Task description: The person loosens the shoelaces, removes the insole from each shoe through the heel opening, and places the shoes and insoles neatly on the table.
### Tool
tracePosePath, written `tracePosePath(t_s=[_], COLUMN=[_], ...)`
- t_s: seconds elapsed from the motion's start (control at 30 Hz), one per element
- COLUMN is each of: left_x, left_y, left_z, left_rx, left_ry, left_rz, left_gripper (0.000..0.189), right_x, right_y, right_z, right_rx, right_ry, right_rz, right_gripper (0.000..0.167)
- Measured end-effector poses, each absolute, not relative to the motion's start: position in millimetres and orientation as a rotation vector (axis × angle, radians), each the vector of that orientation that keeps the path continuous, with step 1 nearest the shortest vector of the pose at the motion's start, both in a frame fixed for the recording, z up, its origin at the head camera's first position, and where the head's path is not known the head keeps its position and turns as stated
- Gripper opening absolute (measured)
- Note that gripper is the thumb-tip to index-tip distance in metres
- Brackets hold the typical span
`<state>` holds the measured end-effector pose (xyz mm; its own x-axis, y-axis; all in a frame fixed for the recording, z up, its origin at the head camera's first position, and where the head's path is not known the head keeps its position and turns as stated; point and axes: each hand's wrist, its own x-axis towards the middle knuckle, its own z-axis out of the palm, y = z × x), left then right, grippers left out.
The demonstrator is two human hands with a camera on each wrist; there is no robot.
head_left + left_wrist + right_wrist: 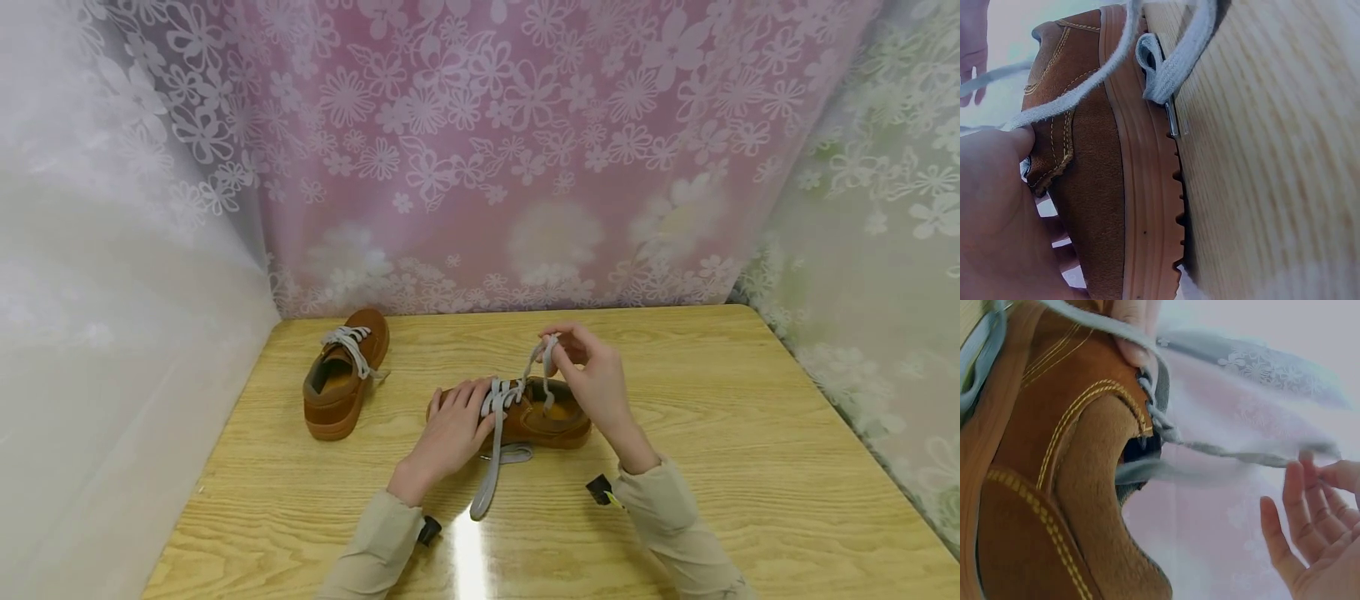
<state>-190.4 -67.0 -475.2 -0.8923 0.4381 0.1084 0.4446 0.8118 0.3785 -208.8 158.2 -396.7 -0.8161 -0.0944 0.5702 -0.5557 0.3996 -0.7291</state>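
A brown shoe (517,432) with grey laces lies on the table, sole down, toe toward the left. My left hand (450,429) grips its front part, with the thumb (1021,142) by the laces and the fingers over the far side. Above the opening, my right hand (596,383) pinches one grey shoelace (1235,455) between thumb and fingertips and holds it raised from the eyelets. The lace's end hangs back down toward the opening. Another lace length (487,492) drapes over the near side onto the table, where part of it lies folded beside the sole (1144,187).
A second brown shoe (330,410) with grey laces stands at the table's left, toe pointing away. The wooden table (750,417) ends at the back against a pink flowered curtain (465,208). Pale sheets hang on both sides. Small black devices (600,490) sit by the wrists.
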Motion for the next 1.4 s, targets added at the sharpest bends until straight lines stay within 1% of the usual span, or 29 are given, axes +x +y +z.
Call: tracePosePath(t_s=[0.1, 0.27, 0.57, 0.73, 0.9, 1.1, 1.2, 1.3, 1.4], left_x=[-190.1, -189.2, -189.9, -190.1, -190.0, -189.4, -189.4, -190.0, -190.4], left_y=[-67.0, -67.4, -67.6, -67.4, -67.3, -66.8, -66.5, -66.4, -66.7], left_z=[-475.7, -476.3, -477.8, -476.4, -475.2, -473.7, -475.0, -476.4, -476.3], left_rx=[-0.722, -0.716, -0.715, -0.722, -0.722, -0.708, -0.706, -0.706, -0.709], left_ry=[-2.975, -2.969, -2.987, -2.987, -2.985, -2.999, -2.995, -2.990, -2.987], left_rz=[-0.624, -0.617, -0.613, -0.619, -0.621, -0.647, -0.641, -0.632, -0.630], left_gripper=[0.057, 0.057, 0.058, 0.057, 0.057, 0.058, 0.058, 0.058, 0.058], right_x=[-215.6, -235.9, -255.7, -261.2, -261.4, -251.1, -245.0, -240.9, -238.8], right_y=[158.0, 157.7, 149.1, 147.7, 151.9, 162.2, 169.3, 176.3, 179.2], right_z=[-394.6, -391.1, -377.0, -382.8, -399.3, -415.7, -420.3, -424.2, -426.4], right_rx=[0.530, 0.504, 0.482, 0.541, 0.618, 0.688, 0.787, 0.918, 0.971], right_ry=[-2.273, -2.286, -2.109, -2.160, -2.436, -2.669, -2.752, -2.799, -2.807], right_rz=[1.552, 1.772, 1.933, 1.970, 1.793, 1.399, 1.263, 1.184, 1.143], right_gripper=[0.017, 0.025, 0.027, 0.033, 0.035, 0.028, 0.025, 0.032, 0.036])
